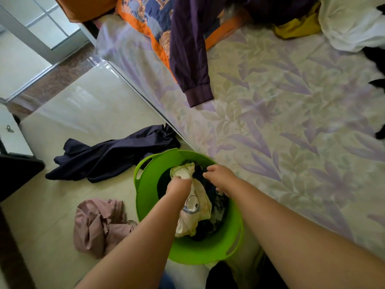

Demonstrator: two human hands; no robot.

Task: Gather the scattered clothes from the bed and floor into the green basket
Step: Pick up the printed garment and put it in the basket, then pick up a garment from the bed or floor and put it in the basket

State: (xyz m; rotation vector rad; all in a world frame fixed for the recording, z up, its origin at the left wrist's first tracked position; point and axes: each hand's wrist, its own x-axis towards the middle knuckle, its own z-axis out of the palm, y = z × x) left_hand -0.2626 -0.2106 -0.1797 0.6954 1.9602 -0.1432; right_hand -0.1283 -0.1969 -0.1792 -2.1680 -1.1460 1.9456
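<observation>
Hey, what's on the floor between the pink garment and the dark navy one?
Nothing but bare glossy tile: in the head view, the pink garment and the dark navy garment lie apart, both left of the green basket.

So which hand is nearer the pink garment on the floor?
Left. The left hand is in the green basket, on the side toward the pink garment. The right hand is over the basket's far side, by the bed.

left grip (178, 187) curled, right grip (220, 177) loosely curled
</observation>
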